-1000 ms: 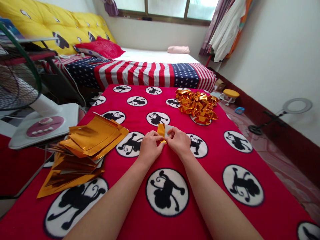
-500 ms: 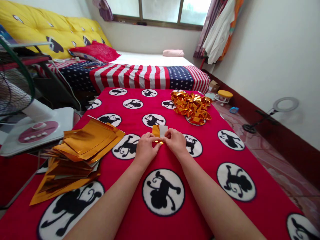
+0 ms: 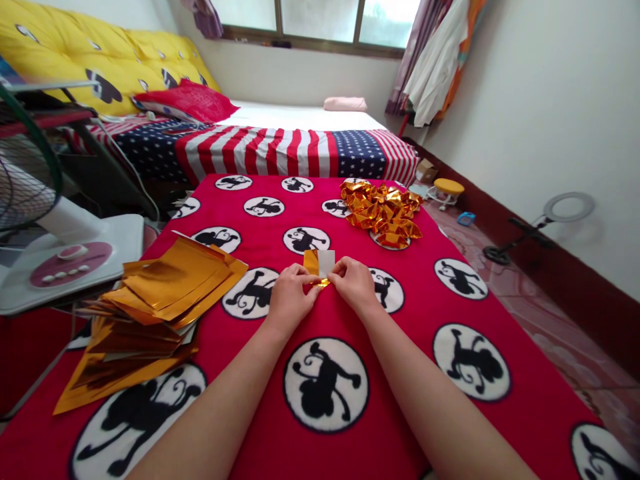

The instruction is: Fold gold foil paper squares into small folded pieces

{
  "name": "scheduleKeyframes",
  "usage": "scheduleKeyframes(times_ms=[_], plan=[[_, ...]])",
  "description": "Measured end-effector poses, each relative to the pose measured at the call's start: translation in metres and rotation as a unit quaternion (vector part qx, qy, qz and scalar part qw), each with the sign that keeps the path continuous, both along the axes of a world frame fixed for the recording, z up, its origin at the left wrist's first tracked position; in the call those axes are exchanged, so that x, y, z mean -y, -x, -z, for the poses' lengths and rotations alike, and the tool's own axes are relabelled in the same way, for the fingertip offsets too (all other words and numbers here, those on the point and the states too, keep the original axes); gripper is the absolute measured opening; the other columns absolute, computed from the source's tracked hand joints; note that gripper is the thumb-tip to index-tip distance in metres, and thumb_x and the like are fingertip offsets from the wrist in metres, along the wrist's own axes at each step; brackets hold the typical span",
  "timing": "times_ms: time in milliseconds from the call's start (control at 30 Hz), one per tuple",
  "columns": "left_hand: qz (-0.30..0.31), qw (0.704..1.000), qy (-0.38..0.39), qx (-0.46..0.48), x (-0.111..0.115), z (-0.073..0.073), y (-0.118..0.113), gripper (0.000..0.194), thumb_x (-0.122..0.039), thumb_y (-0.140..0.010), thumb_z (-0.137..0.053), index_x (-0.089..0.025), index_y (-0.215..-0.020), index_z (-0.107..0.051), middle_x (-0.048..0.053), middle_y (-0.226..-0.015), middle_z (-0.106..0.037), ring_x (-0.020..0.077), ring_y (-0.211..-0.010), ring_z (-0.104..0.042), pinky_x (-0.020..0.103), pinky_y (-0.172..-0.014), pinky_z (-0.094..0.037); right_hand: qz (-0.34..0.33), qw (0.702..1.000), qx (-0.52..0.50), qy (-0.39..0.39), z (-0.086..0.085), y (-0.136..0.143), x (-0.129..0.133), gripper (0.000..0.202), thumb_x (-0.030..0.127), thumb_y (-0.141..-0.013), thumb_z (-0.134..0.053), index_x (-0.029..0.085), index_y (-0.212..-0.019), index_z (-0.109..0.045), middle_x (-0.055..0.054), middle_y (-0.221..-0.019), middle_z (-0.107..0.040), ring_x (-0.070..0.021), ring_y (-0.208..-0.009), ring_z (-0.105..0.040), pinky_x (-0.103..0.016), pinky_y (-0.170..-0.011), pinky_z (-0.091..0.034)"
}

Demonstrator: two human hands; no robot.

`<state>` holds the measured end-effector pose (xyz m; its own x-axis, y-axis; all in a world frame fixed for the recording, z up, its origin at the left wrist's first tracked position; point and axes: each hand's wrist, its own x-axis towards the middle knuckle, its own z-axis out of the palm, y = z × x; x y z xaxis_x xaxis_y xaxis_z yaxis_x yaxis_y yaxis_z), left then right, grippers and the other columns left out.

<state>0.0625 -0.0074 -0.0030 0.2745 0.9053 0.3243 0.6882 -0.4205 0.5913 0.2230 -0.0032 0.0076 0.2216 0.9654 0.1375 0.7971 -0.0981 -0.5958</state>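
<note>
Gold paper [image 3: 311, 262], small and folded, with a pale grey patch on its right side, lies near the middle of our view on a red, monkey-print surface [image 3: 263, 247]. Taking that paper as the clock's centre, our left hand [image 3: 294, 291] is at eight o'clock and our right hand [image 3: 353, 283] at four. The fingers of both are drawn into close pinches, tips nearly meeting: the left grips the near edge, where a shiny strip shows, and the right grips the near right corner. The exact contact is partly hidden. A loose stack of gold sheets [image 3: 183, 277] spreads toward nine o'clock; a heap of folded gold pieces [image 3: 383, 210] glints at two. We judge the paper light, thin and slick, crisp enough to hold a crease but easily torn, best taken by its edges with a gentle pinch.
</note>
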Motion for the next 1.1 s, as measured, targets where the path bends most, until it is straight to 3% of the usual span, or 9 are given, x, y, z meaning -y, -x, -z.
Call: scheduleKeyframes(times_ms=[33, 167, 300, 400, 567, 1100], plan=[[-0.001, 1.000, 0.001, 0.001, 0.000, 0.000, 0.000, 0.015, -0.026, -0.079, -0.067, -0.025, -0.090, -0.078, 0.003, -0.086, -0.062, 0.0185, -0.085, -0.059, 0.032, -0.082, -0.048, 0.006, 1.000, 0.000, -0.006, 0.000, -0.001, -0.002, 0.001, 0.021, -0.072, -0.062, 0.021, -0.071, -0.062, 0.000, -0.072, -0.066, -0.0153, -0.068, -0.059, -0.025, -0.060, -0.037], [-0.002, 1.000, 0.006, 0.002, 0.000, 0.000, 0.000, 0.015, -0.027, -0.079, -0.067, -0.025, -0.089, -0.078, 0.003, -0.086, -0.062, 0.0183, -0.084, -0.059, 0.032, -0.081, -0.048, 0.042, 0.998, -0.006, -0.053, 0.004, 0.000, -0.003, 0.013, 0.009, -0.072, -0.053, 0.020, -0.076, -0.061, -0.003, -0.078, -0.066, -0.0167, -0.074, -0.060, -0.026, -0.067, -0.041], [0.002, 1.000, 0.005, -0.003, -0.002, 0.002, 0.001, 0.016, -0.027, -0.079, -0.067, -0.025, -0.091, -0.078, 0.003, -0.086, -0.062, 0.0185, -0.085, -0.058, 0.032, -0.083, -0.047, -0.010, 0.991, -0.068, -0.113, 0.009, 0.008, 0.014, 0.006, 0.021, -0.079, -0.059, 0.019, -0.082, -0.063, -0.003, -0.084, -0.067, -0.0149, -0.072, -0.059, -0.025, -0.068, -0.043], [0.013, 1.000, 0.007, -0.007, -0.005, 0.003, 0.003, 0.018, -0.026, -0.080, -0.067, -0.024, -0.094, -0.078, 0.004, -0.087, -0.062, 0.0190, -0.088, -0.057, 0.032, -0.083, -0.047, -0.063, 0.994, -0.056, -0.062, 0.010, 0.015, 0.025, 0.009, 0.025, -0.080, -0.060, 0.021, -0.079, -0.068, -0.001, -0.079, -0.068, -0.0136, -0.067, -0.059, -0.024, -0.063, -0.040], [0.041, 0.998, 0.043, 0.002, -0.010, 0.002, 0.006, 0.024, -0.015, -0.082, -0.060, -0.025, -0.093, -0.078, 0.004, -0.086, -0.062, 0.0175, -0.087, -0.058, 0.030, -0.082, -0.047, -0.049, 0.999, 0.009, -0.004, 0.004, 0.018, 0.023, 0.011, 0.028, -0.078, -0.063, 0.024, -0.077, -0.073, -0.001, -0.079, -0.071, -0.0150, -0.069, -0.062, -0.025, -0.059, -0.036], [0.006, 0.999, 0.044, 0.010, -0.016, -0.001, 0.005, 0.020, -0.016, -0.075, -0.063, -0.024, -0.082, -0.079, 0.002, -0.086, -0.072, 0.0162, -0.081, -0.065, 0.027, -0.076, -0.050, -0.039, 0.994, 0.085, 0.056, -0.007, 0.022, 0.016, 0.010, 0.035, -0.077, -0.065, 0.026, -0.075, -0.070, 0.000, -0.078, -0.072, -0.0179, -0.074, -0.065, -0.026, -0.059, -0.036]])
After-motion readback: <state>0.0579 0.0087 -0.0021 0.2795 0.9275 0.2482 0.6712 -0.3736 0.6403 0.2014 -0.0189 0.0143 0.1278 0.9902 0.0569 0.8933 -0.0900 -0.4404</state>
